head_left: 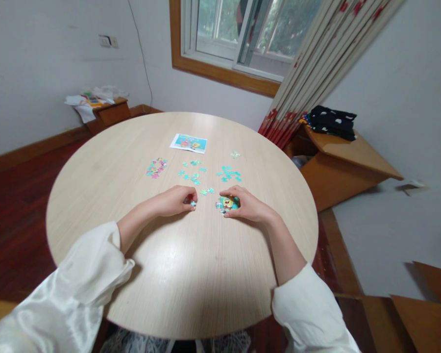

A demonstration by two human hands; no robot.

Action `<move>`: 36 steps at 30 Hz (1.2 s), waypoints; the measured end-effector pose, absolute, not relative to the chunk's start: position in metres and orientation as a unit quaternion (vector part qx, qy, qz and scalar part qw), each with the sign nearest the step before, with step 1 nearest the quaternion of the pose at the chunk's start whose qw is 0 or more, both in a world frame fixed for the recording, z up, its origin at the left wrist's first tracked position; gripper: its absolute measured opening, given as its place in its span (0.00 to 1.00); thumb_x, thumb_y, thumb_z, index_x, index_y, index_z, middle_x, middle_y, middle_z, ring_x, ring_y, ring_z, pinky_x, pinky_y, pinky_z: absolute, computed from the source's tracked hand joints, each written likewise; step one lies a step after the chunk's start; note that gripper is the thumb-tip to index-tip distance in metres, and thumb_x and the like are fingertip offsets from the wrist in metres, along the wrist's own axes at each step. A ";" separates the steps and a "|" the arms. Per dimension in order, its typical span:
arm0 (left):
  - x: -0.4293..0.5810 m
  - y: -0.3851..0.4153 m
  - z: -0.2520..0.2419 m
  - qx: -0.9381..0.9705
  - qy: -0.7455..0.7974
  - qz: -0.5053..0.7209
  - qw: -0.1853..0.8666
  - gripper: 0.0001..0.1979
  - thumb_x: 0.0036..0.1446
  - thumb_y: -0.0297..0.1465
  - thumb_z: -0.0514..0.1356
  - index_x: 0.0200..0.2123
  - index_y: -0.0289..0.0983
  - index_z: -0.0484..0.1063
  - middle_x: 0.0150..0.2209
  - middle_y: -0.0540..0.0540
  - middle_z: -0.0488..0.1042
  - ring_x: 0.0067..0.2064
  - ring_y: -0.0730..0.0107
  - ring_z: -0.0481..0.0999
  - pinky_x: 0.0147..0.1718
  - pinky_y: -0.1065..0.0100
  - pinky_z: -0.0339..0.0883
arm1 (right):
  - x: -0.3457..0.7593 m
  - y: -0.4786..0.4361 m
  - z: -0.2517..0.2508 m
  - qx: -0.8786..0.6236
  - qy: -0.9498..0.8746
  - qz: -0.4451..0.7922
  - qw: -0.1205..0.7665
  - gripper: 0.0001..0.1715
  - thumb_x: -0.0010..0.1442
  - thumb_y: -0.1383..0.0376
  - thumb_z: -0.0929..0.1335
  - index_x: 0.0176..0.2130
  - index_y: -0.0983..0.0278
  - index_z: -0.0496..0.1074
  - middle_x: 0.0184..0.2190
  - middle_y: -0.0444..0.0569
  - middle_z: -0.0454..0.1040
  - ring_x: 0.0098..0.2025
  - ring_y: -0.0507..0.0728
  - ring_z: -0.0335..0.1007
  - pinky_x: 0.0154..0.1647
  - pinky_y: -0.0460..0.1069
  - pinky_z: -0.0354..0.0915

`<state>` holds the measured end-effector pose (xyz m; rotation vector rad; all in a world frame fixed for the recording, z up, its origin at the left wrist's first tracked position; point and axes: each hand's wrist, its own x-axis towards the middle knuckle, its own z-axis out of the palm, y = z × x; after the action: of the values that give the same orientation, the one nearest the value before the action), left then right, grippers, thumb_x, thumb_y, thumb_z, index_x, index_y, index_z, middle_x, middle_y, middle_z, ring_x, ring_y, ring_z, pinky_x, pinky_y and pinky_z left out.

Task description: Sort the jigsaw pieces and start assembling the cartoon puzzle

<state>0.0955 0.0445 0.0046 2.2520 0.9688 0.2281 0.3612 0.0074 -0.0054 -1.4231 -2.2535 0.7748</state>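
My left hand rests low over the round table, its thumb and fingers closed on a small light-blue puzzle piece. To the right, my right hand curves around a joined puzzle section with a yellow cartoon figure, thumb at its lower edge and fingers at its upper edge. A few loose pieces lie just above, between the hands. Farther up are a blue-green group, another turquoise group, and a pink mixed group at the left.
A printed reference picture lies toward the far side of the pale wooden table. One pale cluster sits to its right. Beyond the table stand a wooden stool with papers and a wooden cabinet with dark cloth.
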 end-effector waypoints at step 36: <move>0.115 0.049 -0.012 0.791 0.423 0.211 0.389 0.08 0.51 0.25 0.55 0.29 0.32 0.75 0.26 0.46 0.77 0.28 0.72 0.73 0.31 0.71 0.65 | 0.322 0.000 -0.014 -0.476 -0.825 0.245 0.183 0.33 0.48 0.61 0.76 0.53 0.57 0.67 0.49 0.50 0.67 0.53 0.61 0.62 0.56 0.60 0.55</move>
<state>0.1146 0.0485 -0.0124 2.0099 1.0749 0.5361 0.3225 0.0002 -0.0142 -1.3418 -2.3260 0.6910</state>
